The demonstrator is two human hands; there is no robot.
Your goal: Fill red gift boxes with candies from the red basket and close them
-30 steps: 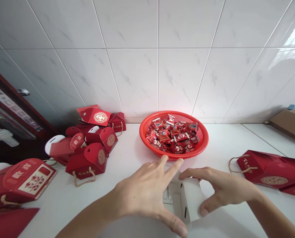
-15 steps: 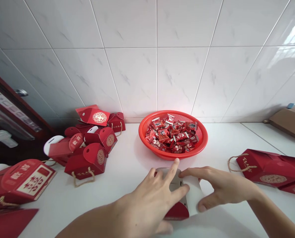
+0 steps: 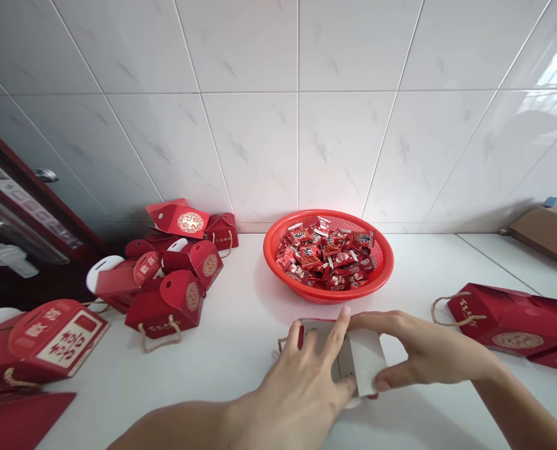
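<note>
- Box (image 3: pixel 369 362) lies at the lower centre of the frame, on the white table (image 3: pixel 222 369); its top is not closed and pale inner walls are showing
- Left hand (image 3: pixel 301 387) is open over the left part of the box, with fingers loosely spread; its thumb seems to be inside the opening, but I cannot tell how hard it presses
- Right hand (image 3: pixel 414 353) seems to grip the pale right side of the box, with the index finger at the upper part and the thumb at the right edge
- As I judge, the step in hand is shaping of the box from inside, because both hands are busy with its walls
- Next move would call for a steady right hand and a gentle left one, since thin walls could bend
- Packets (image 3: pixel 327 256) lie in the red basket (image 3: pixel 325 295) at the centre of the frame, apart from both hands
- Other boxes (image 3: pixel 163 306) are grouped at the left of the frame, and red ones (image 3: pixel 507 322) lie at the right edge
</note>
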